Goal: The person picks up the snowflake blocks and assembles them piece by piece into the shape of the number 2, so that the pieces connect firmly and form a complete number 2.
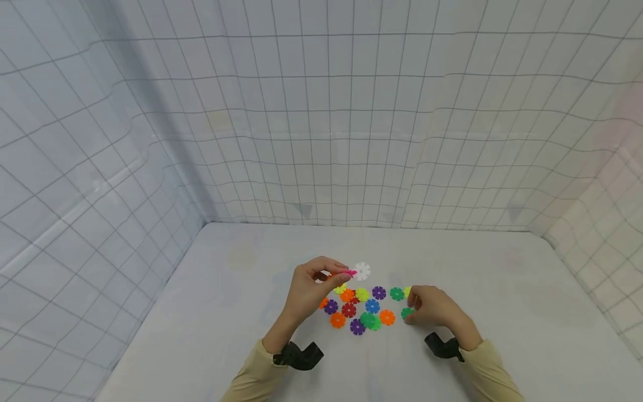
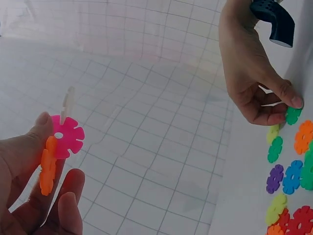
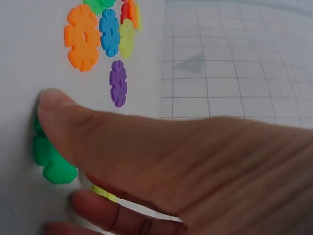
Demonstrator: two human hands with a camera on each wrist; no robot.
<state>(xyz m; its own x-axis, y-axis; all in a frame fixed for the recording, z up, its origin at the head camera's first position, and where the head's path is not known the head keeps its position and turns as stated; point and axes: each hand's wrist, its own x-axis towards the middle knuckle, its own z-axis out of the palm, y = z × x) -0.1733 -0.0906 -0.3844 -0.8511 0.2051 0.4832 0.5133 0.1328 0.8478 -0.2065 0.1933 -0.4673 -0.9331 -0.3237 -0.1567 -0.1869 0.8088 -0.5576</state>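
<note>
Now my left hand [image 1: 312, 287] pinches a pink flower disc [image 2: 72, 138], joined with orange disc [image 2: 47, 169] and white disc [image 2: 68, 104]; my right hand [image 1: 433, 306] touches a green disc [image 3: 57, 170], whether pinching I cannot tell.

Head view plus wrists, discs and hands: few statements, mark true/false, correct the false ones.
1. The left hand holds the pink disc. True.
2. The right hand touches a red disc. False: it touches a green disc.
3. The blue disc lies on the table. True.
4. The white disc sits apart from the pink one. False: they're joined.
5. The left hand also has an orange disc. True.
</note>
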